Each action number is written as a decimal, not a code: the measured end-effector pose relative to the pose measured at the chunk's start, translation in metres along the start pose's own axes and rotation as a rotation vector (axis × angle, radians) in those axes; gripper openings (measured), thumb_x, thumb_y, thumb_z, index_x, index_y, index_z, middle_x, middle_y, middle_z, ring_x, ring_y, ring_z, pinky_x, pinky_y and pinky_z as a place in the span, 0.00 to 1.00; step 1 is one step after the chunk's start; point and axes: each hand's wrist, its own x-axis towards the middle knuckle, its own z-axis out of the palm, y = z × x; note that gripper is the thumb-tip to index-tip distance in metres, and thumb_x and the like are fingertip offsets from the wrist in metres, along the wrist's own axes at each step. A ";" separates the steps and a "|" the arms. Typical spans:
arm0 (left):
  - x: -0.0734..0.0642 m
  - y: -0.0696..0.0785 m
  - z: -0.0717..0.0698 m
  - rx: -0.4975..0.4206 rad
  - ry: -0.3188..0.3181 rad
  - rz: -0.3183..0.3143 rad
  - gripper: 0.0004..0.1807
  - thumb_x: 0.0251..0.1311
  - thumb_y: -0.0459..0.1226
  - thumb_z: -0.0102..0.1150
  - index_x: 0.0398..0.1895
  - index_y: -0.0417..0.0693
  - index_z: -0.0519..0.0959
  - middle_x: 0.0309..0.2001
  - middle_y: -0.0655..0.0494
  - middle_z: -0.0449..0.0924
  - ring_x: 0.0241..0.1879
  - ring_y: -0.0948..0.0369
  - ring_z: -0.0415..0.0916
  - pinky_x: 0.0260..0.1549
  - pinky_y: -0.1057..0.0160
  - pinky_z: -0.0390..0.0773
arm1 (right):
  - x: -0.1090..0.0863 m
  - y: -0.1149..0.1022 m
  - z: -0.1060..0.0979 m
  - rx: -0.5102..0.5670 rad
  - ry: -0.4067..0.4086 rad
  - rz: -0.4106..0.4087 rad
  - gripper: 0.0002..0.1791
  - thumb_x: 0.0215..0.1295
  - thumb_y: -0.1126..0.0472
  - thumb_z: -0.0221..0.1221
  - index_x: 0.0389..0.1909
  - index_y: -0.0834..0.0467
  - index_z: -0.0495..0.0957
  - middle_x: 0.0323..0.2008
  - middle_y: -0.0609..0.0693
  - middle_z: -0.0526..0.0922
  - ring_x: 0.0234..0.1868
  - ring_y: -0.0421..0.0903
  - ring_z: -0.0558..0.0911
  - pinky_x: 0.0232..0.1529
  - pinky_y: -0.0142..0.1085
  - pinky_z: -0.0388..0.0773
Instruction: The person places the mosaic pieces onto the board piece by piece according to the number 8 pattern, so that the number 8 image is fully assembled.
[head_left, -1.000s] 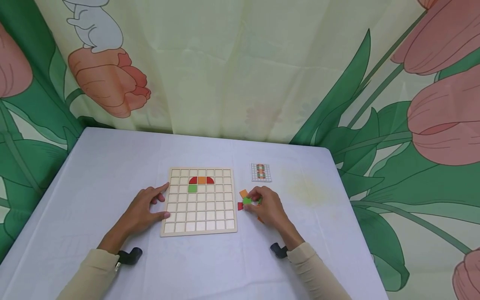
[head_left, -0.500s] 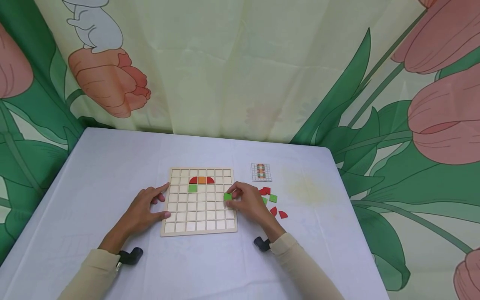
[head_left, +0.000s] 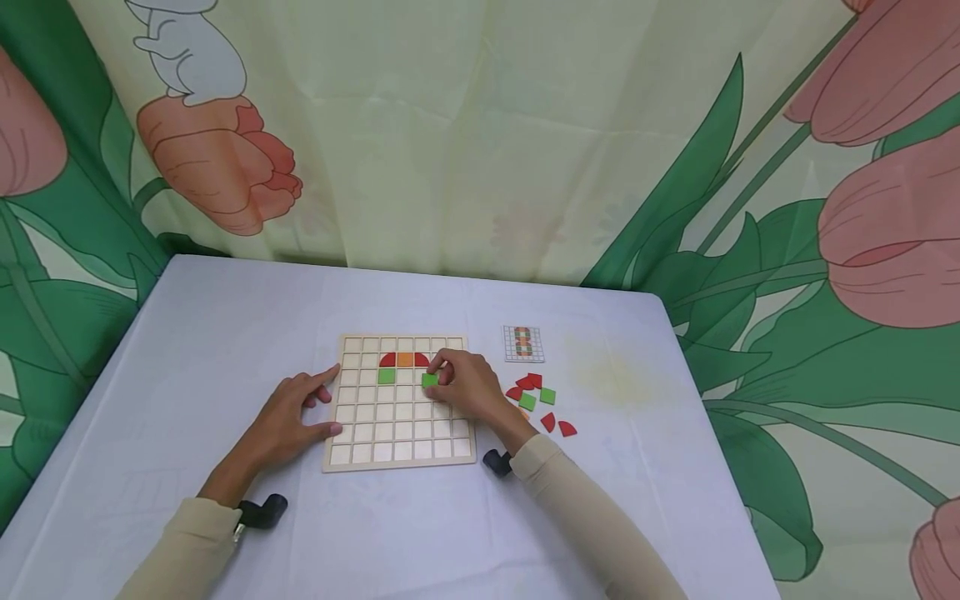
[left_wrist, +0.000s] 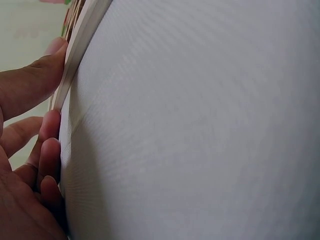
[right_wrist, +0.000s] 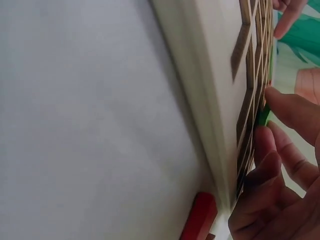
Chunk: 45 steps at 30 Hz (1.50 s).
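Note:
A square wooden grid board (head_left: 385,432) lies on the table. My left hand (head_left: 288,417) touches its left edge with thumb and index fingertips, the other fingers bent beneath. In the left wrist view the thumb rests against the board's rim (left_wrist: 82,47). Over the board, my right hand (head_left: 472,387) pinches a green square tile (head_left: 430,380) between thumb and fingers, just below the right red quarter-circle tile (head_left: 422,360). An orange square tile (head_left: 405,359) and another red quarter-circle tile (head_left: 387,360) complete that row. Another green square tile (head_left: 386,376) sits under the left one.
Right of the board lie loose pieces: green squares (head_left: 547,397), several red quarter-circles (head_left: 567,428) and a partly hidden orange piece (head_left: 523,412). Behind them is a small pattern card (head_left: 523,343). A printed curtain (head_left: 465,167) hangs beyond the white-covered table (head_left: 247,317).
My right hand has picked the green square tile from the loose pieces and carried it left over the board, toward the filled row. My left hand has stayed at the board's edge.

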 end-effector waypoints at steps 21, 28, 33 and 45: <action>0.000 0.002 -0.002 -0.001 0.007 -0.005 0.55 0.53 0.40 0.83 0.83 0.50 0.63 0.49 0.53 0.76 0.51 0.55 0.67 0.47 0.54 0.70 | 0.007 -0.010 -0.001 0.037 0.012 0.002 0.11 0.63 0.63 0.73 0.45 0.49 0.88 0.31 0.42 0.83 0.35 0.41 0.80 0.37 0.35 0.73; -0.001 0.001 -0.002 -0.003 0.005 -0.003 0.54 0.54 0.40 0.83 0.83 0.49 0.63 0.49 0.53 0.76 0.51 0.55 0.67 0.47 0.54 0.70 | 0.010 -0.009 0.002 0.016 0.011 0.013 0.11 0.64 0.60 0.73 0.45 0.47 0.87 0.29 0.42 0.82 0.32 0.41 0.79 0.33 0.35 0.73; -0.001 0.000 0.000 -0.007 0.003 0.000 0.54 0.53 0.40 0.83 0.83 0.49 0.63 0.49 0.53 0.76 0.51 0.55 0.66 0.47 0.54 0.69 | 0.012 -0.007 0.004 0.021 0.011 0.025 0.11 0.64 0.61 0.73 0.45 0.47 0.87 0.29 0.42 0.82 0.31 0.41 0.79 0.33 0.34 0.72; 0.000 -0.003 0.000 -0.006 0.004 0.031 0.54 0.53 0.40 0.83 0.83 0.48 0.63 0.48 0.53 0.77 0.49 0.56 0.67 0.48 0.54 0.70 | -0.001 -0.005 -0.006 0.083 0.062 0.029 0.11 0.63 0.60 0.74 0.45 0.49 0.88 0.30 0.43 0.84 0.33 0.43 0.79 0.32 0.36 0.71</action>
